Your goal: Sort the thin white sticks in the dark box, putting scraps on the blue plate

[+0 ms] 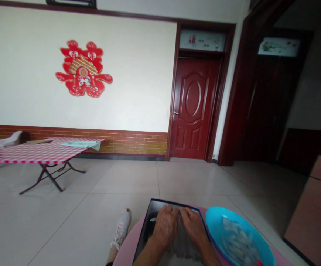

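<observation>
A shallow dark-rimmed box rests on a pink round surface in front of me. My left hand and my right hand are close together inside it, fingers bent and fingertips nearly meeting near the far side. Both hands look closed in a pinch; what they pinch is hidden and too small to make out. Below them lie thin, clear-looking strips in a row. Dark small items and a white piece sit left of my left hand.
Right of the box stands a blue basin holding many clear, whitish small pieces, blurred. A white shoe is left of the box. Farther off are a folding table with a checked cover, a pinkish cabinet and a red door.
</observation>
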The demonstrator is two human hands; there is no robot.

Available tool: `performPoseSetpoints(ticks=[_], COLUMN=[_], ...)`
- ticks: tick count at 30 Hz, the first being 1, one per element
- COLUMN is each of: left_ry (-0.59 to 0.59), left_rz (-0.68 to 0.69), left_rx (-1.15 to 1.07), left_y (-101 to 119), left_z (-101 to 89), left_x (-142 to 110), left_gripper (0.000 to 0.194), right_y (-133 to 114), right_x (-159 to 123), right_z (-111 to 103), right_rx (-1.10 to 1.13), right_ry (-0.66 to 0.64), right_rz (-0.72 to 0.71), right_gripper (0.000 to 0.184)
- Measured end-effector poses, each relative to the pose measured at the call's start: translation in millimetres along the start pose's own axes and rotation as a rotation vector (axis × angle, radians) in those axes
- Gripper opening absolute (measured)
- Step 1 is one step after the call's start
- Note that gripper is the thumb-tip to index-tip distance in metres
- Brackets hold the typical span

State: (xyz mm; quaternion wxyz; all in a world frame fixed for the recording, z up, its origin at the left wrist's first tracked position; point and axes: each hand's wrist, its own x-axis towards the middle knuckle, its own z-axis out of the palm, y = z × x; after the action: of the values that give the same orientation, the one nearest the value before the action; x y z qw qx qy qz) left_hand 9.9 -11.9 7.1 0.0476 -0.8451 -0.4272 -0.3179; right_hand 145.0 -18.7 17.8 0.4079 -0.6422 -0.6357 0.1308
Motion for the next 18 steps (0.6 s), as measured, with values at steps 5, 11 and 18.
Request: performPoseSetpoints(ticks=[5,11,18], left_ry=[-0.014,-0.01,0.048], left_rz=[-0.002,-0.006,-0.013], left_rx=[0.004,0.021,-0.047], left_y=[0.1,1.9,3.0], left_z=[1.9,1.2,-1.7], left_x=[-2.1,-3.2,-1.4], left_gripper=[0.027,0.027,0.03], right_y=[0.2,-1.7,5.4], right_x=[-0.8,-2.1,0.7], right_z=[2.6,4.5,2.9], right_rx=[0.016,-0.013,-0.058], right_ry=[0.013,0.052,0.051], right_rz=[-0.024,-0.011,0.015], right_gripper=[0.035,0.037,0.038])
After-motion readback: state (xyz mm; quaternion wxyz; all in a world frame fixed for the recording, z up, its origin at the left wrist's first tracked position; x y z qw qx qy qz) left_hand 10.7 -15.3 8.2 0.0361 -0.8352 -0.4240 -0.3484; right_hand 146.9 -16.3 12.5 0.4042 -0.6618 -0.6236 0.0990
